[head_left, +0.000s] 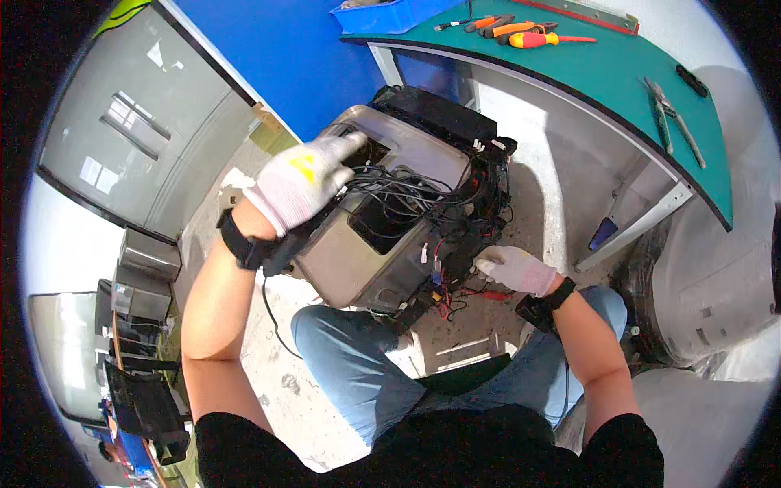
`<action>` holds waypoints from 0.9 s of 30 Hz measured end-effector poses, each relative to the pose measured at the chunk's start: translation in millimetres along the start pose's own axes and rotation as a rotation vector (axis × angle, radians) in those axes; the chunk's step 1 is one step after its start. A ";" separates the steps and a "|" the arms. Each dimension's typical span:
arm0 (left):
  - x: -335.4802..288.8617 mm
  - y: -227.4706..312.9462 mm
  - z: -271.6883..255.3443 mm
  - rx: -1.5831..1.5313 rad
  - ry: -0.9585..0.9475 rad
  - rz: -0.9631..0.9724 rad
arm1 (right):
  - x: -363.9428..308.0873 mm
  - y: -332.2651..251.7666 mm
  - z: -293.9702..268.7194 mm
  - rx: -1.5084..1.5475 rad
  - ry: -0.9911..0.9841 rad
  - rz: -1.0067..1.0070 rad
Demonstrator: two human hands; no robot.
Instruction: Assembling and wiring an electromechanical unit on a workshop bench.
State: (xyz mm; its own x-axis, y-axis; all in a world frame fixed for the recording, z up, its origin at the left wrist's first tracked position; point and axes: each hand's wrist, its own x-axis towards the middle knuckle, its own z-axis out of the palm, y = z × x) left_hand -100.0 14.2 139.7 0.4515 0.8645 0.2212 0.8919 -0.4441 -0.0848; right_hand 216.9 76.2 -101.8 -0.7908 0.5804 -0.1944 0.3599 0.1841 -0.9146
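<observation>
Head view: disassembly step; the left hand [305, 180], fingers together, lies flat atop the grey appliance housing [366, 252]. The right hand [514, 268] pinches wiring [443, 281] at its fingertips, beside the housing's lower corner. Judged next: freeing that wiring demands a steady brace.

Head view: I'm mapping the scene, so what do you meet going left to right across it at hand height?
Grey cabinet → left hand → grey machine housing → tangled black wires → right hand → green workbench's leg.

Right hand [514, 268] fingertips hidden among wires [423, 195], centre frame; blue bin [382, 16] cut off at top edge.
</observation>
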 end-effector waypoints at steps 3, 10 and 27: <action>0.3 8.7 13.3 -0.152 -0.085 -0.125 | -4.2 -18.3 5.6 -0.001 -0.025 0.029; 2.1 -101.7 58.8 0.176 -0.536 -0.463 | -10.1 -41.7 12.9 -0.140 -0.013 -0.073; 114.2 -195.1 164.6 -0.128 -0.380 -0.511 | 0.8 -32.7 -8.2 -0.232 0.066 0.018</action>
